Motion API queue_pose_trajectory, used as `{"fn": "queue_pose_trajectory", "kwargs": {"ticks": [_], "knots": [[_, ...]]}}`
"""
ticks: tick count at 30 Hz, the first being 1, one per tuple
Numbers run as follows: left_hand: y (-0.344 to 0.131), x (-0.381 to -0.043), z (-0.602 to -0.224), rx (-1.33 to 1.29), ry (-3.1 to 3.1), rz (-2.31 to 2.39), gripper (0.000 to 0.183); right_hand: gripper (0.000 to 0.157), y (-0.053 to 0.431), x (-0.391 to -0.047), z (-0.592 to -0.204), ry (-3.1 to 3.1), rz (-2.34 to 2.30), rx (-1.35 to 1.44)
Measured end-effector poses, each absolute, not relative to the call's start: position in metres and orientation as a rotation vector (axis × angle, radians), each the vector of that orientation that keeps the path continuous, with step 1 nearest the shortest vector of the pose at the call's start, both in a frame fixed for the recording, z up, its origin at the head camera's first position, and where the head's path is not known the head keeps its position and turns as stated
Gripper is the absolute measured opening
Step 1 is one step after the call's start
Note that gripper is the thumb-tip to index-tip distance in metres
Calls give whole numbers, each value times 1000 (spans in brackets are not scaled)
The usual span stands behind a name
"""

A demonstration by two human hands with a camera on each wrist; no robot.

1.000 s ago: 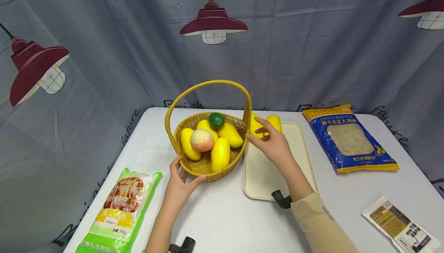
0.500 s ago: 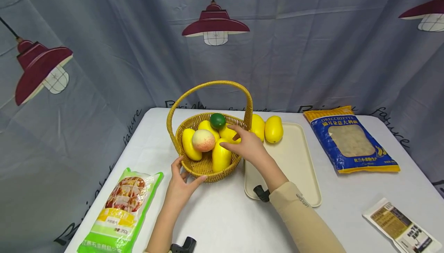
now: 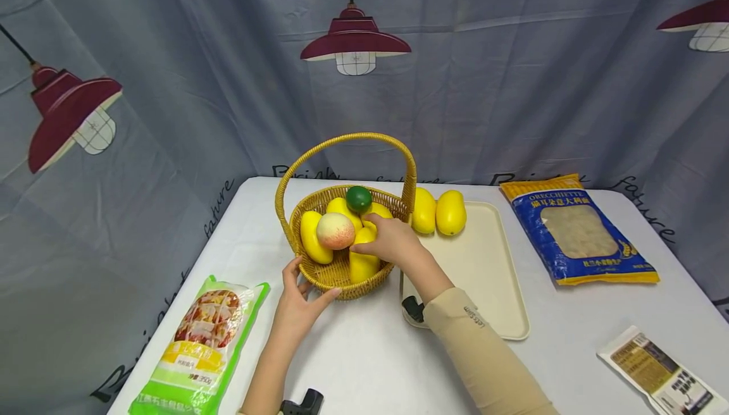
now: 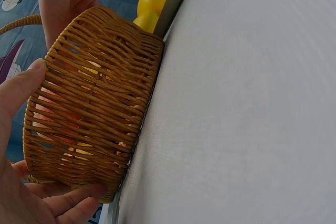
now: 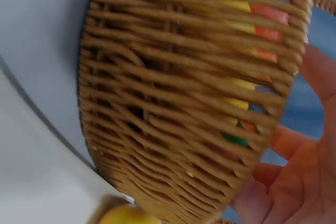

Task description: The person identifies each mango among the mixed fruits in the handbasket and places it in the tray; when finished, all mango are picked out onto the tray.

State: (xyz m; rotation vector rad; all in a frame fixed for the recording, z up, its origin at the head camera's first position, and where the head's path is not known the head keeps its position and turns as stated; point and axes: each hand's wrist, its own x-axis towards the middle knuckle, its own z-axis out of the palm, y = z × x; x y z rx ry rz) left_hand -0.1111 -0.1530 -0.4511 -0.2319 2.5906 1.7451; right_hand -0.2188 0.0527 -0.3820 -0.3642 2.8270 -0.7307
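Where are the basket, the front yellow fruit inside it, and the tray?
Basket (image 4: 100, 100): left wrist view, woven outer wall.
Front yellow fruit (image 3: 364, 268): head view, its uncovered near end.
Tray (image 3: 481, 266): head view, bare flat surface.

White table (image 3: 364, 358) with basket (image 3: 359, 290), tray (image 3: 484, 269) and three packets (image 3: 581, 231)

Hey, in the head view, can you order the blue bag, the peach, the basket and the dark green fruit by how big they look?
Largest to smallest:
1. Basket, counting its handle
2. Blue bag
3. Peach
4. Dark green fruit, though it sits farther back than the peach
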Motion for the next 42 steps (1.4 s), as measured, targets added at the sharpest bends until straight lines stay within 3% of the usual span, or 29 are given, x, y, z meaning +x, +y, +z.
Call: {"fn": "queue_pose_trajectory", "kwargs": {"ticks": [22,42], "knots": [[-153,-111,-454,-216,2595,1762,105,70,38,-213,-399,2950,-709,-251],[-152,-111,-452,-199,2600,1757,104,69,59,-212,-384,3039,-877,-226]]}}
